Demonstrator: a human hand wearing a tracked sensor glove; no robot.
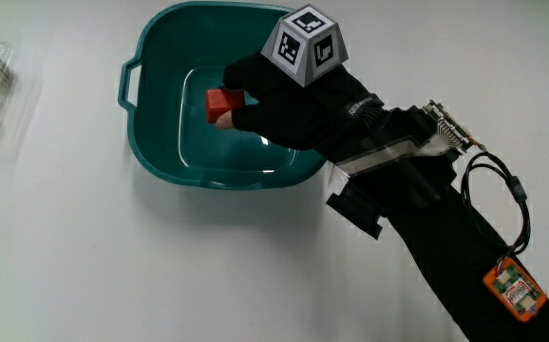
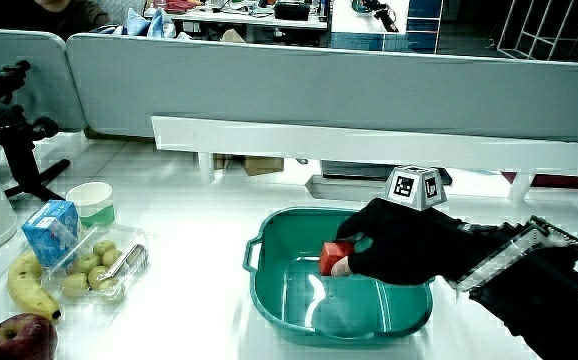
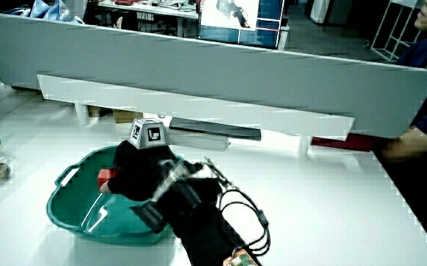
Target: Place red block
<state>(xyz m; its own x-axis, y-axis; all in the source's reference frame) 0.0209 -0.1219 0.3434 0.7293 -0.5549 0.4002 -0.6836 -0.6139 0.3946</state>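
Observation:
A small red block point(image 1: 222, 103) sits inside the teal basin point(image 1: 151, 57), held in the fingers of the black-gloved hand point(image 1: 293, 104). The hand reaches over the basin's rim with the patterned cube point(image 1: 308, 47) on its back. In both side views the red block point(image 2: 331, 257) point(image 3: 107, 176) is above the basin's floor, gripped at the fingertips. The forearm carries a cabled device with an orange tag point(image 1: 515, 287).
A clear tray of small fruit point(image 2: 99, 265), a banana point(image 2: 24, 285), an apple point(image 2: 14, 337), a blue carton point(image 2: 51, 230) and a cup point(image 2: 91, 202) stand beside the basin point(image 2: 269, 300). A low partition point(image 2: 319, 90) runs along the table's edge.

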